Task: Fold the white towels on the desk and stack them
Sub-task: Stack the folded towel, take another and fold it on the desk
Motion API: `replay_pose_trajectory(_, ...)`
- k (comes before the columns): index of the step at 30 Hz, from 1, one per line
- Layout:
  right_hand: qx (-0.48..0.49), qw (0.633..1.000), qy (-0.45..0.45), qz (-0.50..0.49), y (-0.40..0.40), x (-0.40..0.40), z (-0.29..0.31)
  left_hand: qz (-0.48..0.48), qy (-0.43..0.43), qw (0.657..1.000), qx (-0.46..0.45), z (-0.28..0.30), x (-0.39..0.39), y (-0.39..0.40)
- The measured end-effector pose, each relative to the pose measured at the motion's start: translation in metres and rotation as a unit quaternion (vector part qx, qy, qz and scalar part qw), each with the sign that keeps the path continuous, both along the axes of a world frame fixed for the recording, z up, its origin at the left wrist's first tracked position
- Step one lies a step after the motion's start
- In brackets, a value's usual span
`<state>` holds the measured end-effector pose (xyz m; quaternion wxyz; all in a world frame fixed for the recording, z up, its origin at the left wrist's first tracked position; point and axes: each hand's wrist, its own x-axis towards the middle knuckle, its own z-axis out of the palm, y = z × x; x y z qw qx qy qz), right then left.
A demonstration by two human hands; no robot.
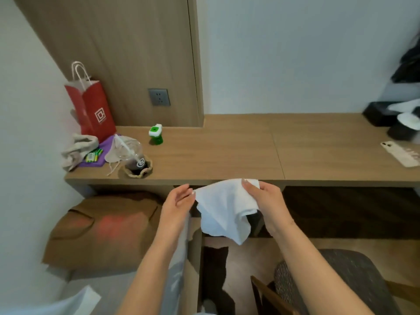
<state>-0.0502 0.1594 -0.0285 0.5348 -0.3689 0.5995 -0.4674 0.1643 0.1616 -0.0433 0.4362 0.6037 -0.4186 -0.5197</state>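
A soft, rumpled white towel (223, 210) hangs in folds just before the smooth wooden desk (227, 153) edge. The right hand (264, 201) has its grip pinched on the top edge; the left hand (178, 203), fingers relaxed, touches its corner.

red bag (92, 110), green bottle (156, 134); phone (400, 153)

Phone (401, 153) cut by right edge
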Motion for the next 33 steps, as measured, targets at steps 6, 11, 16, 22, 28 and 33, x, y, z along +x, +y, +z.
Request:
replay_pose_trajectory(6, -0.009, 0.999, -0.042, 0.003, -0.005, 0.035, 0.023, -0.151, -0.004, 0.977, -0.149, 0.011, -0.025, 0.014)
replay_pose_trajectory(11, -0.003, 0.995, -0.099, 0.028, -0.01, 0.044, 0.035, -0.086, -0.071, 0.958, -0.266, 0.01, -0.016, 0.005)
replay_pose_trajectory(16, -0.034, 0.994, -0.103, 0.032, -0.009, 0.051, 0.035, -0.06, -0.1, 0.969, -0.22, 0.019, -0.023, -0.013)
replay_pose_trajectory(22, -0.022, 0.996, -0.079, -0.029, -0.014, 0.044, 0.028, -0.12, 0.042, 0.99, -0.065, 0.029, -0.035, -0.044)
replay_pose_trajectory(28, 0.027, 0.995, -0.064, -0.077, -0.022, 0.019, 0.026, -0.158, 0.066, 0.985, 0.014, 0.026, -0.051, -0.071)
replay_pose_trajectory(33, -0.016, 0.936, -0.291, -0.198, -0.039, -0.026, 0.032, -0.011, 0.184, 0.983, 0.028, 0.047, -0.051, -0.124)
